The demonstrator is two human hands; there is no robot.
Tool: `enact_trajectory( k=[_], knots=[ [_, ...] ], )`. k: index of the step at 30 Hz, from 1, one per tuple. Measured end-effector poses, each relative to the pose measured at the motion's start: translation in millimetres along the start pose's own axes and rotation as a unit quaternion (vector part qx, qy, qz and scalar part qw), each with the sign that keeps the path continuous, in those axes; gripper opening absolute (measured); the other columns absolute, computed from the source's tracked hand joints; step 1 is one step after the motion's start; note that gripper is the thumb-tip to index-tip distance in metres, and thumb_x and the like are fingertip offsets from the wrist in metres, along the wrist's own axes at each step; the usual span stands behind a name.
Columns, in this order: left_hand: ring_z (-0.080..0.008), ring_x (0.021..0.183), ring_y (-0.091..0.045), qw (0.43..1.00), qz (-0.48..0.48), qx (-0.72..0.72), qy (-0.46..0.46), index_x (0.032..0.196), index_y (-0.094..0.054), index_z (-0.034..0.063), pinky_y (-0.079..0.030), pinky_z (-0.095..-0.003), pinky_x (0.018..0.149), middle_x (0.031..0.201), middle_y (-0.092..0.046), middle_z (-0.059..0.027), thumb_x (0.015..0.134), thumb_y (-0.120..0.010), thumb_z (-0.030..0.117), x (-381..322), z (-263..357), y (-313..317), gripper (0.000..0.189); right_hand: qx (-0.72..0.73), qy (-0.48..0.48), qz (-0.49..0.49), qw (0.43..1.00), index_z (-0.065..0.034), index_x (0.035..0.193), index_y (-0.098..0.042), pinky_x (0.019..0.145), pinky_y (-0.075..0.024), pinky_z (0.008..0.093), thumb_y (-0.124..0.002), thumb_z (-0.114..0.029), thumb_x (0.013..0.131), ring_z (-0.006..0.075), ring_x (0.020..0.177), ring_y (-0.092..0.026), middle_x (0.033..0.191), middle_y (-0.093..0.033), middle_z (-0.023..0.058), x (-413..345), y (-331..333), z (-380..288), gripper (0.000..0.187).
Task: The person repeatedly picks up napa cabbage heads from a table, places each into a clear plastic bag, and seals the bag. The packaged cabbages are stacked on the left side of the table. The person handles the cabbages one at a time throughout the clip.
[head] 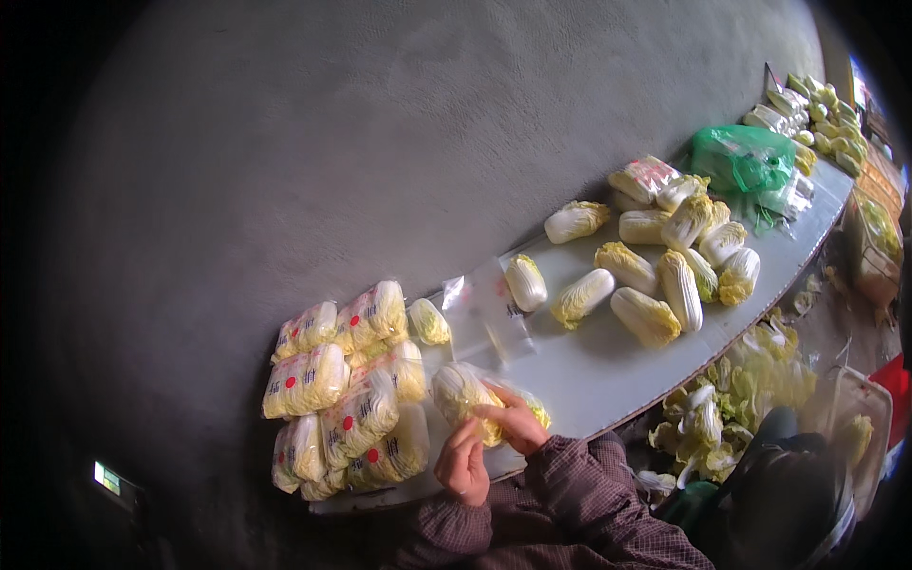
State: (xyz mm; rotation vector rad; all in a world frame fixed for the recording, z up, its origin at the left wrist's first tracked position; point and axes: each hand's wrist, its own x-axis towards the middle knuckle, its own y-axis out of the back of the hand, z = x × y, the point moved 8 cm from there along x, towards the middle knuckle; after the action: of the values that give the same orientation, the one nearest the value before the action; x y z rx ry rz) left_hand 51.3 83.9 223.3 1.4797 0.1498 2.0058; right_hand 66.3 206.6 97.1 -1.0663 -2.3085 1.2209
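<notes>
Before me a napa cabbage (456,390) in thin clear plastic lies near the table's front edge. My right hand (519,422) grips it from the right, its fingers over the leafy end. The pinched fingers of my left hand (463,462) meet the plastic bag at the same end; the exact fold they hold is too small to make out. Partly hidden behind my right hand, another cabbage (536,407) rests against the first. Flat clear printed bags (484,313) lie just beyond, between a small cabbage (429,320) and a larger one (526,283).
Bagged cabbages (306,381) are stacked at the table's left end. Several loose cabbages (645,313) cover the right part of the table (570,381), near a green plastic bag (744,157). Trimmed leaves (712,420) heap below the front edge. A grey wall (342,142) runs behind.
</notes>
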Motion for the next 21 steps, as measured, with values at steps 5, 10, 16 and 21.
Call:
enact_trajectory(
  k=[5,10,16,21],
  knots=[
    [-0.0324,0.099,-0.067,0.998,-0.028,-0.004,-0.054,0.098,-0.064,-0.0042,-0.054,-0.0378,0.083,0.105,-0.068,-0.0155,0.091,-0.06,0.008,-2.0,14.0,-5.3,0.014,0.001,-0.005,0.006,1.0,-0.0045,0.145,-0.035,0.083,-0.0494,0.0288,-0.06,0.002,0.084,0.0183,0.098,-0.06,0.114,-0.061,0.0143,-8.8,-12.2,0.1,0.066],
    [-0.0311,0.096,-0.068,0.994,-0.067,-0.004,-0.086,0.094,-0.065,-0.0044,-0.055,-0.0359,0.081,0.103,-0.069,-0.0161,0.087,-0.064,0.004,-1.7,24.4,-10.1,0.011,0.1,-0.066,-0.03,0.992,-0.0055,0.142,-0.039,0.083,-0.049,0.0286,-0.059,-0.004,0.088,0.0176,0.097,-0.059,0.111,-0.061,0.0122,-14.4,-10.5,12.4,0.058],
    [-0.0306,0.092,-0.068,0.995,-0.098,-0.007,0.011,0.091,-0.063,-0.0038,-0.055,-0.0361,0.079,0.1,-0.069,-0.0159,0.085,-0.066,0.006,-2.6,11.5,-13.7,0.012,0.1,-0.128,-0.084,0.983,-0.0022,0.137,-0.043,0.085,-0.0501,0.0307,-0.053,-0.014,0.092,0.02,0.1,-0.059,0.113,-0.061,0.013,-14.0,-8.3,21.3,0.048],
    [-0.0247,0.081,-0.066,0.985,0.028,-0.157,0.064,0.094,-0.058,-0.0023,-0.054,-0.0318,0.069,0.094,-0.067,-0.0159,0.099,-0.046,0.03,-6.4,-32.4,33.3,0.035,0.132,-0.153,-0.109,0.973,-0.0071,0.144,-0.032,0.093,-0.0485,0.0392,-0.053,-0.02,0.087,0.029,0.111,-0.056,0.132,-0.05,0.0159,-23.9,0.6,12.8,0.062]
  ],
)
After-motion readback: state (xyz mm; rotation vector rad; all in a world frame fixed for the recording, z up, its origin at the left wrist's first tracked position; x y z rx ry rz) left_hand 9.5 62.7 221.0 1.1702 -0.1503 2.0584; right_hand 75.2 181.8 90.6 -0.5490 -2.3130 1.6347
